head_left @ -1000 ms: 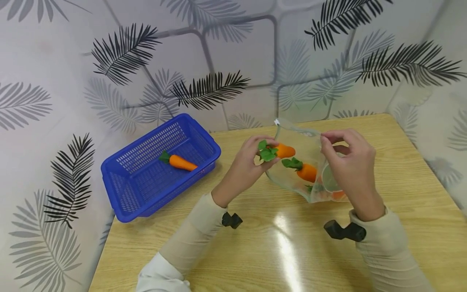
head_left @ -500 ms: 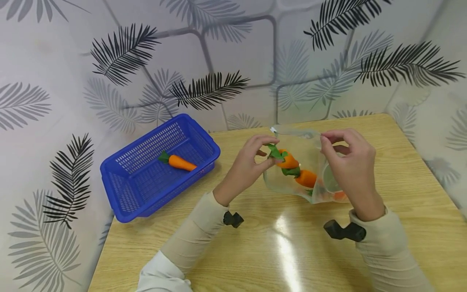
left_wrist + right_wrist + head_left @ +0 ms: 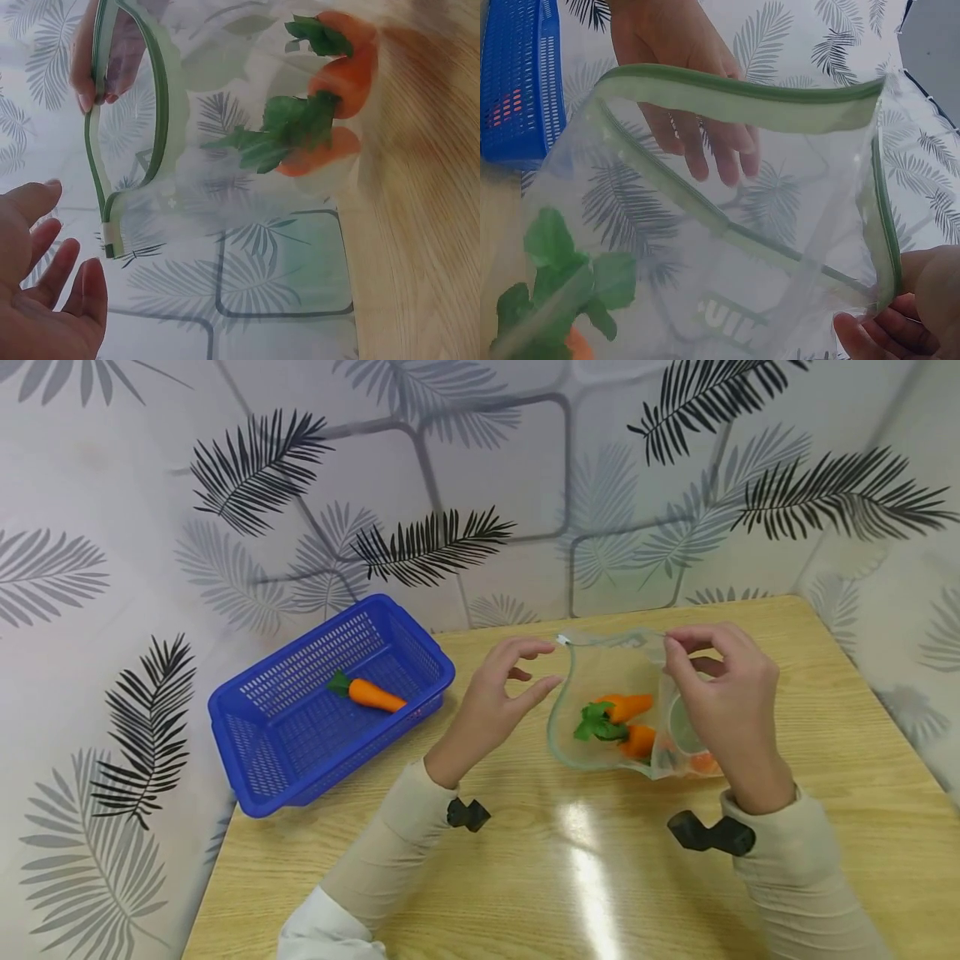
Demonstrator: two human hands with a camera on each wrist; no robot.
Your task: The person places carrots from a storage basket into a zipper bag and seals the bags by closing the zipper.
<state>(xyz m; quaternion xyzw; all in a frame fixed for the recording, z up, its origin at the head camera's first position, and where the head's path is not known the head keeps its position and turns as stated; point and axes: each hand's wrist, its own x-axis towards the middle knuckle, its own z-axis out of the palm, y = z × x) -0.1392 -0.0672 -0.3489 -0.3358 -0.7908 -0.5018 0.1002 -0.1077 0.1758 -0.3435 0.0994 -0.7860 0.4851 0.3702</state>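
Note:
A clear zip bag with a green-edged mouth stands open on the table. My right hand pinches its rim at the right side, plain in the right wrist view too. Off the left edge of the mouth, by the white zip slider, my left hand has its fingers spread and holds nothing. Inside the bag lie orange carrots with green leafy tops, one carrot above another carrot. More orange shows deeper in the bag in the left wrist view. The right hand hides part of the bag.
A blue perforated basket sits at the back left of the wooden table, with one carrot in it. A wall covering with leaf prints rises right behind the table's far edge.
My left hand has lowered a carrot into the bag, let it go and drawn back to the left. The right hand has kept its pinch on the rim.

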